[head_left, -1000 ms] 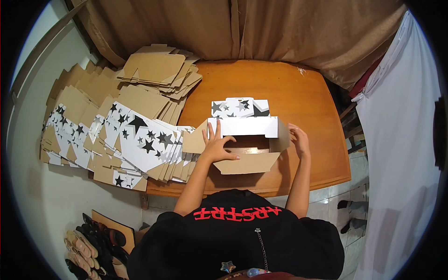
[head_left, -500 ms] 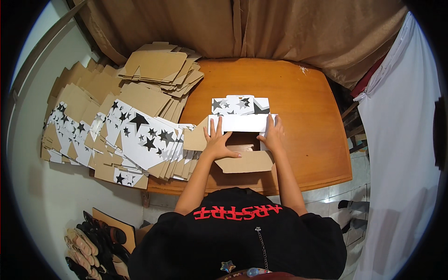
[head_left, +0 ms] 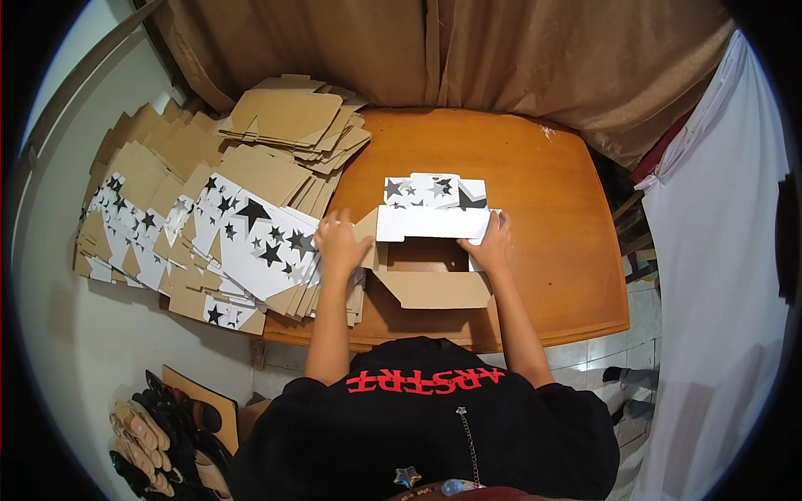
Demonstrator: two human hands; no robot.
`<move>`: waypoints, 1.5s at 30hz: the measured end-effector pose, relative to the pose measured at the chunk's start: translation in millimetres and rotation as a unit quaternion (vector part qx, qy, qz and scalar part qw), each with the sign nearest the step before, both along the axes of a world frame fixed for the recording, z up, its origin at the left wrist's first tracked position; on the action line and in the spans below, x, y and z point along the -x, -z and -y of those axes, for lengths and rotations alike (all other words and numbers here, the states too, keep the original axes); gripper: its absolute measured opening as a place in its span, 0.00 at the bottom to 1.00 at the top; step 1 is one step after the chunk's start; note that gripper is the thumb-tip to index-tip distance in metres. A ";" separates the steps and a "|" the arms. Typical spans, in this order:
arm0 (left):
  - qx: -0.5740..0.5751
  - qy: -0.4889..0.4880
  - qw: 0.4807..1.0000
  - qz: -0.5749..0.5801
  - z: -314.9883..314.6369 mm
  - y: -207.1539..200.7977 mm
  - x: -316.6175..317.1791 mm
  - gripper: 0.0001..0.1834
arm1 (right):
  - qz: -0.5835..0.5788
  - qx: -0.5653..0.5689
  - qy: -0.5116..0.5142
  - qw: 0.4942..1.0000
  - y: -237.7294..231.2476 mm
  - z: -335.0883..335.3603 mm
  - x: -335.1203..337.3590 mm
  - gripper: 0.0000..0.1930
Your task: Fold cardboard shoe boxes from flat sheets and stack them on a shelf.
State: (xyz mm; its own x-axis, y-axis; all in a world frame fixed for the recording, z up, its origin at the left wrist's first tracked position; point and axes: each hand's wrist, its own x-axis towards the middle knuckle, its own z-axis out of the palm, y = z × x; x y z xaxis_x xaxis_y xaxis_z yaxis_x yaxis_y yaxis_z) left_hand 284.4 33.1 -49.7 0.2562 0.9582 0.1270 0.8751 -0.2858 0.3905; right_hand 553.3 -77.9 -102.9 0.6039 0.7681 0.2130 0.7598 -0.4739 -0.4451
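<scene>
- Because the brown front flap (head_left: pixel 439 292) tilts outward on a crease, it would probably give if the cardboard box (head_left: pixel 433 222) were lifted by it.
- The right hand (head_left: pixel 491 240) grips the box's right wall, thumb inside and fingers outside; a pinch there, near a corner, looks firmest.
- The left hand (head_left: pixel 337 242) is open, fingers loosely bent, its thumb against the left side flap (head_left: pixel 368 227); whether it presses cannot be told.
- The box sits open on the wooden table (head_left: pixel 555 242), between the hands; it should be light and fairly stiff, easy to dent, with the white face perhaps a little slick.
- Behind the white face, a starred panel (head_left: pixel 434 190) lies toward the far side.
- Leftward are starred blanks (head_left: pixel 271 242), with a brown pile (head_left: pixel 288 114) farther back.
- Beyond the table hangs a brown curtain (head_left: pixel 535 67).
</scene>
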 end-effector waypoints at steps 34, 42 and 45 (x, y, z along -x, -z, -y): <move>-0.014 0.256 0.967 0.007 28.0 48.5 -36.1 0.27 | 0.069 0.098 0.006 0.993 3.4 -7.9 1.2 0.41; 0.116 0.264 0.957 0.023 17.6 46.3 -28.4 0.40 | 0.031 0.086 -0.004 0.996 1.9 -8.2 -1.4 0.42; 0.260 0.332 0.906 0.029 12.3 25.1 -4.9 0.57 | -0.043 0.049 -0.037 0.997 5.1 -7.3 -15.4 0.42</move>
